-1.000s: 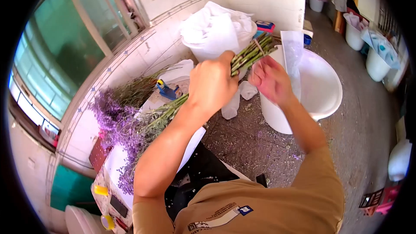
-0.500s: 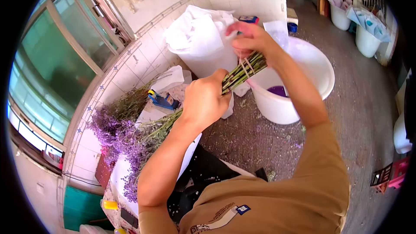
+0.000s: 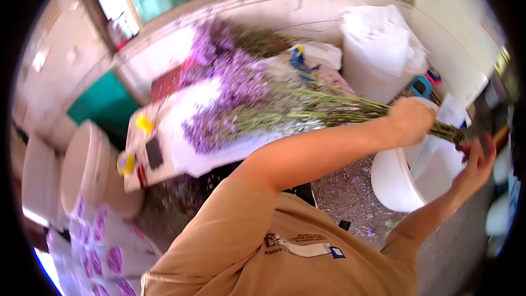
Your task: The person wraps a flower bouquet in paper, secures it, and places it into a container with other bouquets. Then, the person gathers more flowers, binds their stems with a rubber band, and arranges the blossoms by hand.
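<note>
Left hand: [image 3: 412, 123] is wrapping tightly around the stems of the purple-flowered bunch [image 3: 323, 107].
Right hand: [image 3: 474, 169] is blurring near the cut ends; cannot tell whether its fingers are gripping.
Bunch: flower heads are lying over white paper [image 3: 189, 156] on the table [image 3: 139, 140]; stems are jutting past its right edge, above the white tub [image 3: 388, 181].
Room: littered floor [image 3: 346, 189] is showing between table edge and tub; the tape dispenser [image 3: 299, 62] is standing just behind the stems.
</note>
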`<action>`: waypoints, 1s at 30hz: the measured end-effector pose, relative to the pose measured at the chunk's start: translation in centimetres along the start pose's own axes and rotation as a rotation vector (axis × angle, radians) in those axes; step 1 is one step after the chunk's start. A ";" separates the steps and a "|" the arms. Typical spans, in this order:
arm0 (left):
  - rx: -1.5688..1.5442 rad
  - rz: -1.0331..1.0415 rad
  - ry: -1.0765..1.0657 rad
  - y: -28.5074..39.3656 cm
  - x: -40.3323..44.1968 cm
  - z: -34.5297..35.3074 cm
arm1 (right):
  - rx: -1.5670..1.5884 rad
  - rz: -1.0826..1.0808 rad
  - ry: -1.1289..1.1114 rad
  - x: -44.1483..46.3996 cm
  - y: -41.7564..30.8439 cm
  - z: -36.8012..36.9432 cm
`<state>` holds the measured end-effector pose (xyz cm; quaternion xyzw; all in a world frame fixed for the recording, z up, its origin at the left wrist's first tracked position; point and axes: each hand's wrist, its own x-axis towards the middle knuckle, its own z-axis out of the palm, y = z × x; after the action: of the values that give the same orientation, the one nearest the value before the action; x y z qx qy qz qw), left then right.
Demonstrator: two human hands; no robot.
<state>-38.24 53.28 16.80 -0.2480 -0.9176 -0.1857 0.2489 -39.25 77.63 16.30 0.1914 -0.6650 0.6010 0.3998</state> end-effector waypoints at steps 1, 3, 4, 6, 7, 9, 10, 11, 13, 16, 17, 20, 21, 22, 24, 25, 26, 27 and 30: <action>-0.021 0.002 -0.033 -0.1 0.2 0.6 | -0.037 -0.029 0.001 -1.0 0.1 -0.4; 0.021 -0.049 -0.060 -0.2 0.9 2.2 | -0.168 0.002 0.002 -4.3 -2.2 1.5; 0.021 -0.088 -0.036 -0.5 1.6 3.1 | -0.220 -0.030 0.079 -6.1 -3.5 3.1; 0.064 -0.156 -0.094 -1.2 2.2 4.8 | -0.264 -0.071 0.130 -8.3 -3.3 4.0; 0.057 -0.187 -0.081 -1.1 1.4 4.9 | -0.142 -0.047 0.135 -9.2 -2.5 3.7; 0.151 -0.058 -0.043 -1.0 -1.1 4.6 | -0.003 0.026 0.065 -10.5 -1.1 3.6; 0.145 -0.074 -0.044 -1.6 -2.5 4.8 | 0.009 0.065 -0.011 -10.5 -0.1 3.6; 0.112 -0.032 -0.005 -2.5 -4.4 5.4 | 0.066 0.105 -0.070 -10.4 0.8 4.1; -0.004 -0.005 -0.098 -4.3 -8.3 5.6 | 0.108 0.245 -0.211 -10.0 2.6 6.1; -0.397 -0.140 -0.540 -7.2 -17.5 -1.3 | 0.073 0.459 -0.483 -9.7 3.9 11.8; -0.514 -0.112 -0.415 -8.5 -22.2 -1.8 | 0.095 0.501 -0.566 -9.9 4.7 14.2; -0.673 -0.447 -0.549 -11.2 -34.2 -4.2 | 0.129 0.599 -0.822 -11.0 8.7 21.9; -0.677 -0.612 -0.586 -11.3 -37.5 -5.6 | 0.185 0.625 -0.846 -11.7 10.7 24.9; -0.801 -0.746 -0.363 -11.4 -42.2 -5.0 | 0.241 0.651 -0.871 -12.6 12.6 27.9; -1.036 -1.107 -0.002 -10.4 -46.2 -6.8 | 0.158 0.669 -1.037 -13.0 16.2 34.1; -0.941 -1.201 0.077 -10.1 -47.6 -7.5 | 0.124 0.612 -1.013 -13.5 15.0 36.7; -0.842 -1.289 0.160 -9.7 -48.2 -8.2 | 0.090 0.547 -0.991 -14.4 12.8 39.2; -0.860 -1.290 0.161 -9.0 -47.8 -9.0 | 0.073 0.548 -0.998 -14.9 11.7 41.2; -0.883 -1.203 0.241 -7.5 -44.7 -11.9 | 0.209 0.188 -0.841 -16.7 6.8 44.3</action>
<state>-4.30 25.52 0.20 0.2408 -0.7015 -0.6659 0.0808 -47.51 33.01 1.03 0.3975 -0.7201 0.5684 0.0167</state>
